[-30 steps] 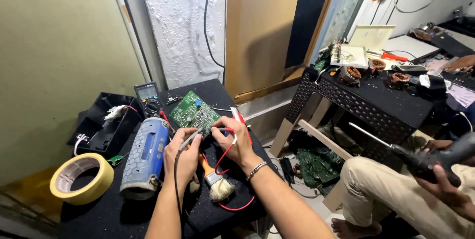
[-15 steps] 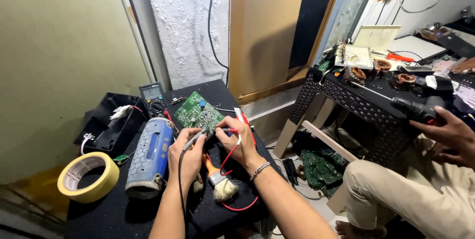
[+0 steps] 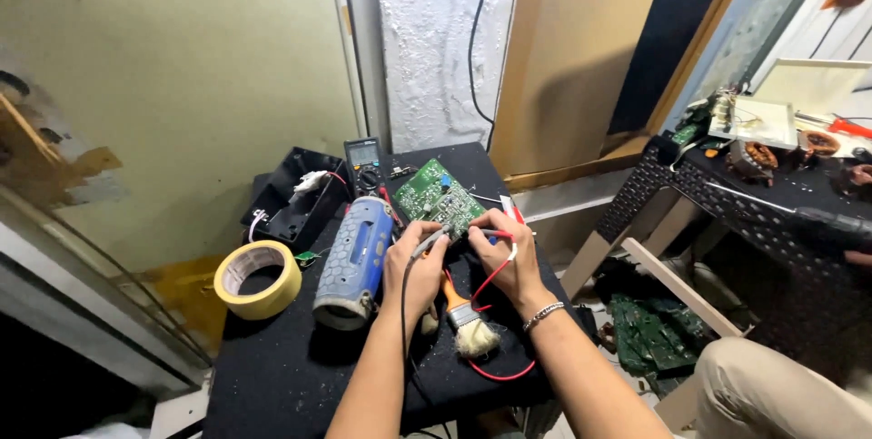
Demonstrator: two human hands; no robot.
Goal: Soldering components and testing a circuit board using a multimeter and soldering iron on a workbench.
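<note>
I have both hands low over the black desk point(image 3: 300, 375). My left hand point(image 3: 413, 271) is curled shut around a slim black-wired probe point(image 3: 427, 241), its tip on the green rectangular circuit board point(image 3: 438, 198) just ahead of my knuckles. My right hand point(image 3: 504, 253) pinches the red-wired probe point(image 3: 495, 234) against the same board's near edge (the red lead loops back under my wrist). Between my two wrists lies a wooden-handled brush with pale bristles point(image 3: 468, 325). Just left of my left hand rests a blue and grey cylindrical speaker point(image 3: 356, 257), and further left a roll of yellow tape point(image 3: 258, 278). Beyond the board sits a dark handheld multimeter point(image 3: 365, 165)
</note>
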